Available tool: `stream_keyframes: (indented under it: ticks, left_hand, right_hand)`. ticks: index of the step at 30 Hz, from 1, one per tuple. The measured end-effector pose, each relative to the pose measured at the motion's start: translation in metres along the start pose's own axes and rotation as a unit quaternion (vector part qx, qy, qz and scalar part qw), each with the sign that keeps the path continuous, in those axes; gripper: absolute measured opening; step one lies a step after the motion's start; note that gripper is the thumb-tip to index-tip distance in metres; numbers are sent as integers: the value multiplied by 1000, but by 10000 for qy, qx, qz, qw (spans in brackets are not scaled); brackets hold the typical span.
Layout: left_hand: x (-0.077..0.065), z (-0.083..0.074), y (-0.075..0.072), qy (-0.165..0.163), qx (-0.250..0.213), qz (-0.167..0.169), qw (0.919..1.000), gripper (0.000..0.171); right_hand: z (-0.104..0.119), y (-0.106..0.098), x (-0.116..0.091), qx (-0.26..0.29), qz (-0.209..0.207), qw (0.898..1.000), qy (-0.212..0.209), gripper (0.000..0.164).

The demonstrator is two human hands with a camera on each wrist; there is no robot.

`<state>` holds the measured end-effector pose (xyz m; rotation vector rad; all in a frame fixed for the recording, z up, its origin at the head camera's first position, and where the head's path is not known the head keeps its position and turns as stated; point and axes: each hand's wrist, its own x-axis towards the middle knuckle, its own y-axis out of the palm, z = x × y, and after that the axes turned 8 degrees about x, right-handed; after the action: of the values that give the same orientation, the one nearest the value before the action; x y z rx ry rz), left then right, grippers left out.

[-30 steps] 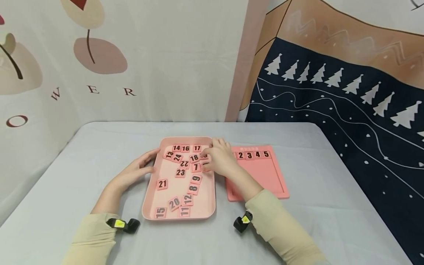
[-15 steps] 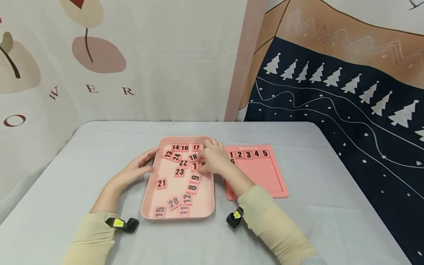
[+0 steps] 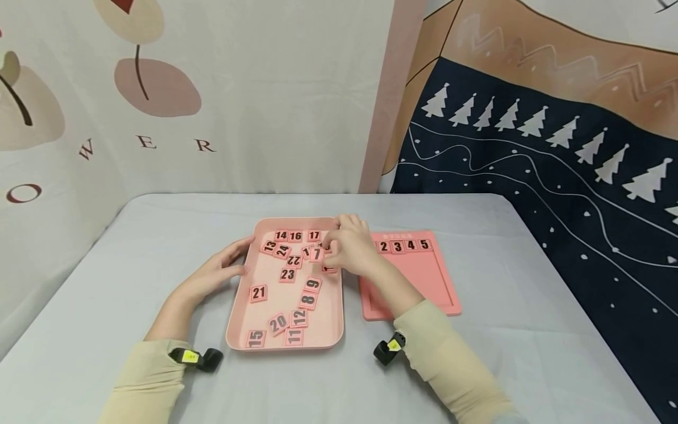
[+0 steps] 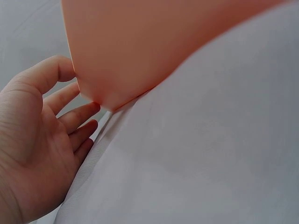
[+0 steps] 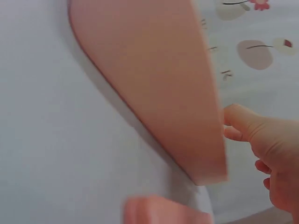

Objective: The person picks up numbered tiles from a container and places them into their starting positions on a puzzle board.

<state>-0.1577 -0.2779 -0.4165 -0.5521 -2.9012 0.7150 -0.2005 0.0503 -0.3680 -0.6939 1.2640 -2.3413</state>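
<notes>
A pink tray (image 3: 275,306) holds several loose number tiles, such as the 21 (image 3: 258,293) and the 23 (image 3: 288,275). Over its upper right part my right hand (image 3: 354,246) pinches the number 7 tile (image 3: 316,254), which overlaps the 18 behind it in the head view. My left hand (image 3: 214,274) rests along the tray's left side with fairly straight fingers. In the left wrist view its fingertips (image 4: 96,106) are at the tray wall (image 4: 117,51). In the right wrist view, the tray wall (image 5: 154,88) hides the tips of the right fingers.
Right of the tray lies a pink number board (image 3: 410,282), with tiles 2 to 5 showing along its top; the right hand and forearm cover its left part. A pale cloth (image 3: 175,229) covers the table. Printed curtains (image 3: 296,118) stand behind.
My right hand went left and lower among the tiles, then came back up and right. The 7 tile has moved up with it from its earlier spot. The left hand stays put.
</notes>
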Motion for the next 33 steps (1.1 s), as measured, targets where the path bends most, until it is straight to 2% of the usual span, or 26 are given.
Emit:
stream_keyframes:
  ticks: [6,14,21,27,33]
  left_hand:
    - [0,0,-1,33,-26,12,10000,68]
    - [0,1,0,83,-47,36,9999,67]
    - [0,1,0,75,-26,33,10000,67]
    - [0,1,0,50,-9,-8,10000,68]
    - [0,1,0,82,-31,4,10000,68]
  right_hand:
    - [-14,-23,-19,202,-455,9986,-199,25]
    - [-48,-39,-48,657,-941,9928,-350,23]
    - [-80,-47,-66,732,-804,9941,46,26]
    - [-99,-50,-72,777,-665,9946,146,24]
    - [-112,-45,-75,587,-489,9968,230,21]
